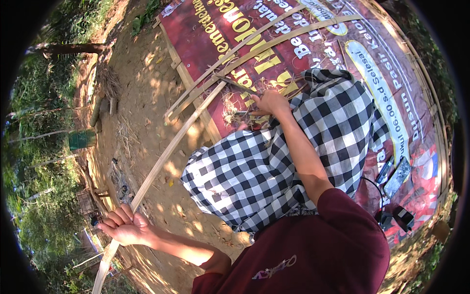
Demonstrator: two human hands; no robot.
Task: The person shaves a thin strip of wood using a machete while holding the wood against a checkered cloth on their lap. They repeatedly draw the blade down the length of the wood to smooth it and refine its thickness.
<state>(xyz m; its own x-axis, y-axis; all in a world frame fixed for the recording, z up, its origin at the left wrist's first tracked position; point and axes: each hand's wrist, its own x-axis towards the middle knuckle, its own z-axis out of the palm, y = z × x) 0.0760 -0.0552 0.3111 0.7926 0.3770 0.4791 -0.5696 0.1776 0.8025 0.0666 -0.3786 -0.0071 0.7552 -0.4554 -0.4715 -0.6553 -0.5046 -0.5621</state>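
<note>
A long pale bamboo strip (171, 146) runs slantwise from the lower left up to the banner in front of me. My left hand (126, 228) is around its lower part, palm up and fingers curled, with the strip passing behind the hand. In my right hand (272, 104) is a knife (239, 85); its dark narrow blade points left and meets the strip's upper end. Fine curled shavings (234, 113) lie below the right hand, by my lap. A black-and-white checkered cloth (245, 169) covers my legs.
Two more bamboo strips (274, 44) lie across the red printed banner (191, 29) under me. On the right are a phone (397, 177) and a small black device (403, 217) with a cable. Bare earth (142, 73) and a green container (82, 139) are to the left.
</note>
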